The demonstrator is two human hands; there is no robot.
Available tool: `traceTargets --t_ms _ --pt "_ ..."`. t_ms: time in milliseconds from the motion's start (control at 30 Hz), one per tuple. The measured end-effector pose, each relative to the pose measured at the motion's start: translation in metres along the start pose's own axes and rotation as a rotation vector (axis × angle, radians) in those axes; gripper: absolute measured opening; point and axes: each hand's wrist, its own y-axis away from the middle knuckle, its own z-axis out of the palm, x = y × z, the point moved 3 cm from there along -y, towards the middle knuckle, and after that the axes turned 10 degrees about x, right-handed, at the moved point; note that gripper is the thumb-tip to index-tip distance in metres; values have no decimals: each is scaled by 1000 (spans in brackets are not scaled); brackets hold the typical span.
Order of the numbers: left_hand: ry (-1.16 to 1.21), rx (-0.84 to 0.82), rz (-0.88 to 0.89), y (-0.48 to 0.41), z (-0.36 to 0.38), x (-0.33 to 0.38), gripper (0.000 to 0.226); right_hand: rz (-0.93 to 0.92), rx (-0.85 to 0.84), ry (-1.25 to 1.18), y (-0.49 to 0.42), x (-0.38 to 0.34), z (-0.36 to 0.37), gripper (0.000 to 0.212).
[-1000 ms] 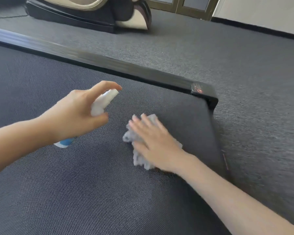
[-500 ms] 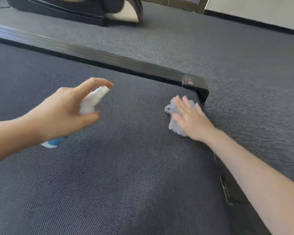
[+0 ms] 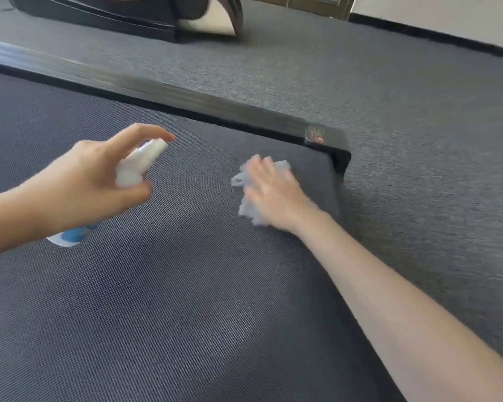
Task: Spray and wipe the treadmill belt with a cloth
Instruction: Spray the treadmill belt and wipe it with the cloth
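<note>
My left hand (image 3: 82, 181) grips the white spray bottle (image 3: 140, 163), index finger over its nozzle, held above the treadmill belt (image 3: 172, 300). My right hand (image 3: 273, 192) presses flat on the crumpled pale cloth (image 3: 246, 208) on the belt, near the black frame corner (image 3: 328, 140).

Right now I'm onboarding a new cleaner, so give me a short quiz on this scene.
1. True or false: the right hand presses the cloth onto the treadmill belt.
2. Which holds the spray bottle? A) left hand B) right hand
3. Fill in: the cloth lies near the black frame corner on the person's ____ side.
Key: 1 true; 2 A; 3 right.
</note>
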Motion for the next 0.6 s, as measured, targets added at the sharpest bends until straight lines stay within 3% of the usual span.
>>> traceTargets --t_ms 133,200,267,367,500,600 --pt "25 6 20 -3 6 15 66 -318 125 -420 81 -105 -27 58" --pt "29 17 33 -3 7 19 63 -369 77 -555 125 -120 -36 55" --pt "36 12 28 -2 8 21 58 -362 89 -514 147 -105 -35 57" --pt "46 -27 14 0 11 18 58 -146 102 -356 131 -56 -23 58" --pt "32 -39 13 5 7 13 57 218 -33 -291 70 35 6 55" --pt "24 -44 -6 5 1 10 57 475 -28 -234 22 89 27 55"
